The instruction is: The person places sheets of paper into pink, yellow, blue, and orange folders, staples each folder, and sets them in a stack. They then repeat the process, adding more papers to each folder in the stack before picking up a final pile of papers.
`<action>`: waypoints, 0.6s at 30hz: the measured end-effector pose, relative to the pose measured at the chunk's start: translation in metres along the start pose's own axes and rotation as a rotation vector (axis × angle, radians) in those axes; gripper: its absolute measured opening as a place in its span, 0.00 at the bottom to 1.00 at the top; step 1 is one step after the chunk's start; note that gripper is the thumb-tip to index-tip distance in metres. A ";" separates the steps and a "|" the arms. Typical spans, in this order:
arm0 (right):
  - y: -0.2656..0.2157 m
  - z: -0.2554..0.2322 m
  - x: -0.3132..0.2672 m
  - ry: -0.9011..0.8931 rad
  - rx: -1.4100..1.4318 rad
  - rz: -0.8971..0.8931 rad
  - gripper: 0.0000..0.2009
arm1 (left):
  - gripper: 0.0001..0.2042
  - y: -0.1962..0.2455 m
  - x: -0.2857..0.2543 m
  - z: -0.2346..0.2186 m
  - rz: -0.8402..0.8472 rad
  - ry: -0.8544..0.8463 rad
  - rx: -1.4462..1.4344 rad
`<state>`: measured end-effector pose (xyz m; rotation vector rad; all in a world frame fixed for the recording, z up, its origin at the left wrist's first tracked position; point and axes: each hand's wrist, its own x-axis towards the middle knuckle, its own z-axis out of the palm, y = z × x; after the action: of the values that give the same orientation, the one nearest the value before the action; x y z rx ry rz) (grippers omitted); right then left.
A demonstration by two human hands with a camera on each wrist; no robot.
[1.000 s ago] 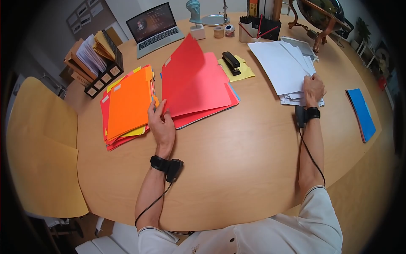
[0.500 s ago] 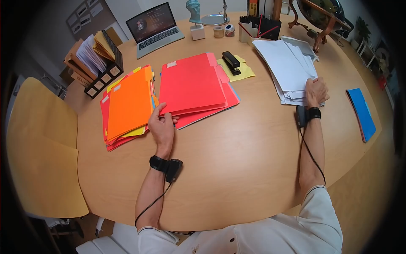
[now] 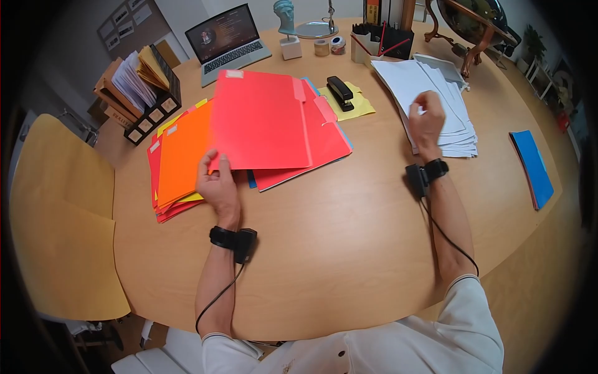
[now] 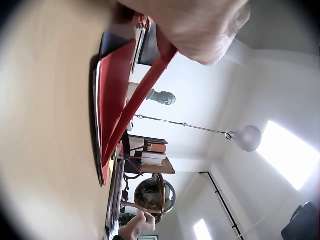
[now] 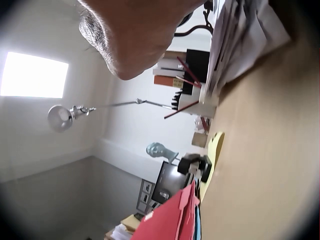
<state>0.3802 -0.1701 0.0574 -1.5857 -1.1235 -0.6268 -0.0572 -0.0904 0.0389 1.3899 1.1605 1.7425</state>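
Observation:
My left hand point(image 3: 219, 187) pinches the near left corner of a red file folder point(image 3: 261, 121). This folder is raised at a slant and overlaps the orange folder point(image 3: 187, 149) on the left pile. Beneath its right side lies another red folder point(image 3: 305, 167) with a blue edge showing. In the left wrist view the raised folder point(image 4: 142, 97) angles up from the lower one point(image 4: 114, 95). My right hand point(image 3: 427, 121) is over the stack of white papers point(image 3: 458, 128), fingers loosely curled and holding nothing visible.
A black stapler point(image 3: 340, 93) rests on yellow paper point(image 3: 362, 107) behind the red folders. At the back stand a laptop point(image 3: 230, 47), a bust point(image 3: 286, 31) and pen holders point(image 3: 367, 47). A file rack point(image 3: 156, 115) is at left, a blue folder point(image 3: 532, 168) at right.
The red folder first flopped down flat, then moved left with my left hand toward the orange pile. My right hand left the papers' near right edge and moved left and away over the stack.

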 end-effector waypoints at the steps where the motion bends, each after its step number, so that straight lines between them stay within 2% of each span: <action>1: -0.015 0.006 -0.008 -0.080 0.060 0.024 0.02 | 0.12 -0.002 0.005 -0.003 0.006 0.043 0.004; 2: -0.029 0.012 -0.016 -0.141 0.119 0.052 0.02 | 0.10 0.018 0.006 0.000 0.076 0.111 0.001; 3: -0.041 0.019 -0.023 -0.201 0.179 0.081 0.02 | 0.10 0.016 0.012 -0.004 0.076 0.109 0.001; 5: -0.056 0.030 -0.036 -0.320 0.259 0.026 0.03 | 0.09 0.007 0.037 -0.025 0.120 0.271 -0.052; 6: -0.064 0.033 -0.042 -0.388 0.290 0.057 0.03 | 0.09 0.004 0.047 -0.035 0.123 0.268 -0.052; 8: -0.078 0.034 -0.050 -0.518 0.324 0.113 0.04 | 0.11 -0.002 0.065 -0.059 0.122 0.404 0.000; 9: -0.077 0.035 -0.055 -0.517 0.324 0.112 0.04 | 0.11 -0.007 0.074 -0.072 0.123 0.404 -0.002; 11: -0.073 0.042 -0.065 -0.623 0.377 0.209 0.04 | 0.10 -0.019 0.087 -0.098 0.128 0.480 0.142; 16: -0.069 0.045 -0.068 -0.585 0.411 0.193 0.04 | 0.12 -0.033 0.095 -0.130 0.056 0.578 0.244; 18: -0.072 0.042 -0.066 -0.622 0.450 0.262 0.04 | 0.14 -0.038 0.092 -0.133 0.117 0.635 0.405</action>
<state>0.2819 -0.1526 0.0210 -1.5195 -1.3500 0.3099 -0.2107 -0.0279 0.0355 1.1562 1.8861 2.2051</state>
